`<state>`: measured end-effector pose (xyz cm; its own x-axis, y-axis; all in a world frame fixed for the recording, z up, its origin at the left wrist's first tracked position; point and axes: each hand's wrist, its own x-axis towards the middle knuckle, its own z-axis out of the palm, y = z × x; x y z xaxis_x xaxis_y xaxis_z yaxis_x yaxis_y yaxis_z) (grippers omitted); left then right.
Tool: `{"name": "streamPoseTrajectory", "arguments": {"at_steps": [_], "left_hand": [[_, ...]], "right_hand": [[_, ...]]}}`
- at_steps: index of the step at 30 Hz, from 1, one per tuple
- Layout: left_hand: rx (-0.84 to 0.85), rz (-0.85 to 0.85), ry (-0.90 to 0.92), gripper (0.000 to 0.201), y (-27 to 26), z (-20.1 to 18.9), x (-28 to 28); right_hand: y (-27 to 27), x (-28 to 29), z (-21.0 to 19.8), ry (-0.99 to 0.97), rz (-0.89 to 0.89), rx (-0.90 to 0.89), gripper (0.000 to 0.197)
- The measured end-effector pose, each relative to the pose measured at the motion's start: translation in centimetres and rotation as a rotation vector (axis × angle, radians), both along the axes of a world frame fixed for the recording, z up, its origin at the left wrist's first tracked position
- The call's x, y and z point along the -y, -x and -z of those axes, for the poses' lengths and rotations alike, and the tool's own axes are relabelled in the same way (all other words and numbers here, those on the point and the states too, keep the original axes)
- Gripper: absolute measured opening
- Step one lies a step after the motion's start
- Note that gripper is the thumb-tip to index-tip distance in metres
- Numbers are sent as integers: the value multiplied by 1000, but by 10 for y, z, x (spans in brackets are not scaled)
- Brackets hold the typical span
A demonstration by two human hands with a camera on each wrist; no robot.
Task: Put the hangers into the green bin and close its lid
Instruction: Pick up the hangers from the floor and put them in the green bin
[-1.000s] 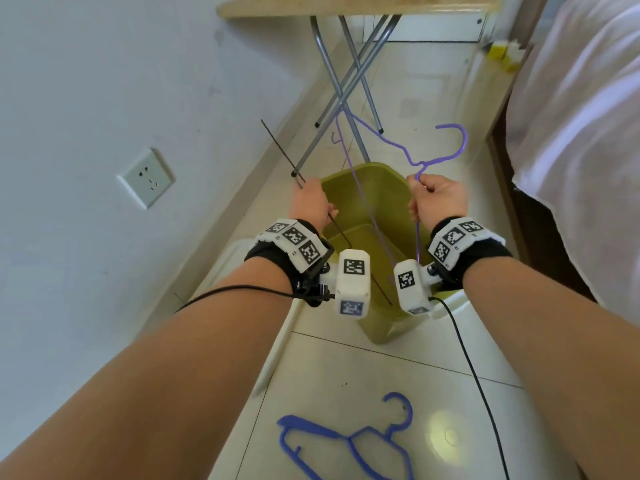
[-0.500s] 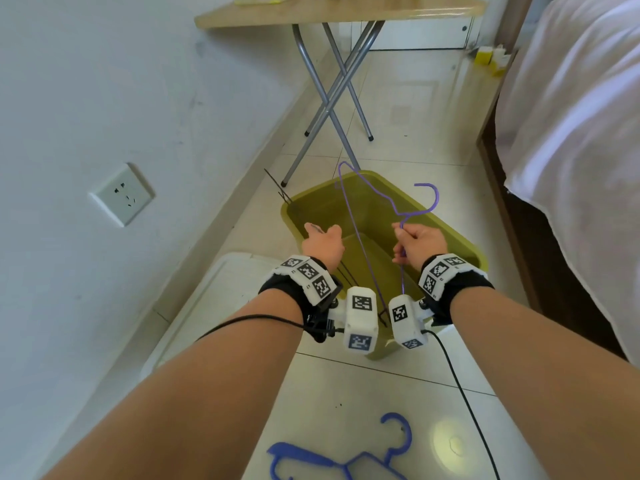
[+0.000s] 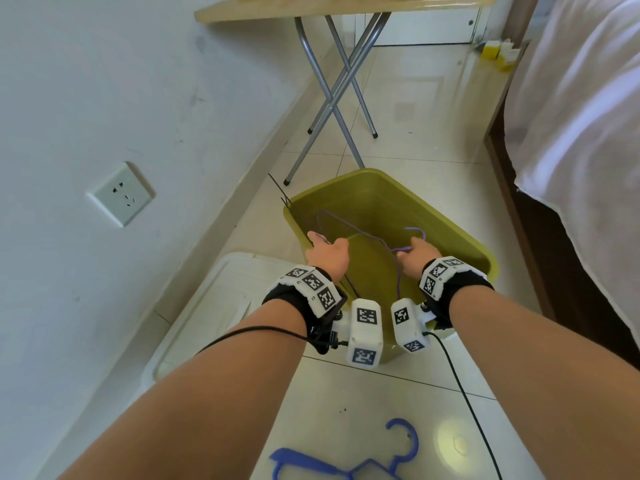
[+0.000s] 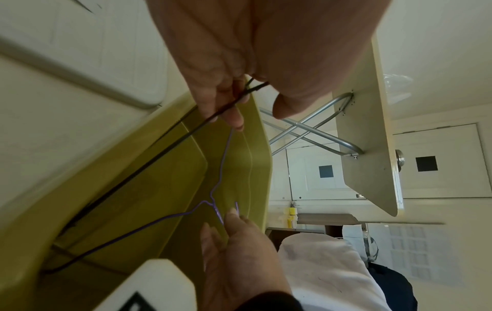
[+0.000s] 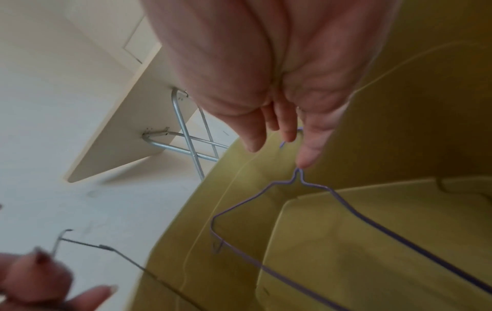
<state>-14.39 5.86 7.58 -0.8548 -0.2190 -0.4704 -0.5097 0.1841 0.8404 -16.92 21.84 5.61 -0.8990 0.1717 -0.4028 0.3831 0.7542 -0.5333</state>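
Hangers, three on view. Nearest you, at 6 o'clock on the floor tiles, lies the blue plastic hanger (image 3: 343, 460), outside the bin and touched by neither hand.

Next out, both your wrists sit over the near rim of the green bin (image 3: 460, 233), which stands open on the floor at 12 o'clock. Your left hand (image 3: 327, 252) is at the bin's 9 o'clock edge; its fingers (image 4: 229, 105) curl round the black wire hanger (image 4: 127, 178), thumb apart from them. That hanger slants down the inside of the left wall, with one end sticking up past the rim at 10 o'clock.

Your right hand (image 3: 417, 254) is at the 2 o'clock side, over the bin's interior. Its fingers (image 5: 311, 145) are nearly straight and slightly spread; one fingertip touches the neck of the purple wire hanger (image 5: 372, 221), and no pinch is visible. That hanger lies inside the bin, hook at your right hand, frame reaching toward the left wall.

White lid (image 3: 214, 306) lies flat on the floor at 9 o'clock, touching the bin's left side.

Beyond, at 12 o'clock, stands a folding table (image 3: 332, 98); a bed (image 3: 581, 116) runs along 2 o'clock; a wall socket (image 3: 119, 194) sits at 10 o'clock.
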Motion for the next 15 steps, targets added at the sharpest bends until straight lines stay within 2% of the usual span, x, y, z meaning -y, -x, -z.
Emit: {"name": "streamPoseTrajectory", "arguments": {"at_steps": [3,5,7,11,13,15], "left_hand": [[1,8,36,95,-1,-1,-1],[-13,1,71,88,-2,-3,-2],[-21,-11,110,84,-3,-5,-2],[-34,-11,124,95,-4,-6,-4],[-32,21,105,108,-6,-7,-6],[-23,63,83,113,-7,-7,-9]], "right_hand": [[-3,1,1,160,-51,-53,41],[-11,6,-2,339,-79,-32,31],[-22,12,-11,412,-176,26,31],[-38,17,-21,501,-387,157,36],[-43,18,-25,539,-475,219,34],[-46,22,-26,543,-516,226,29]]}}
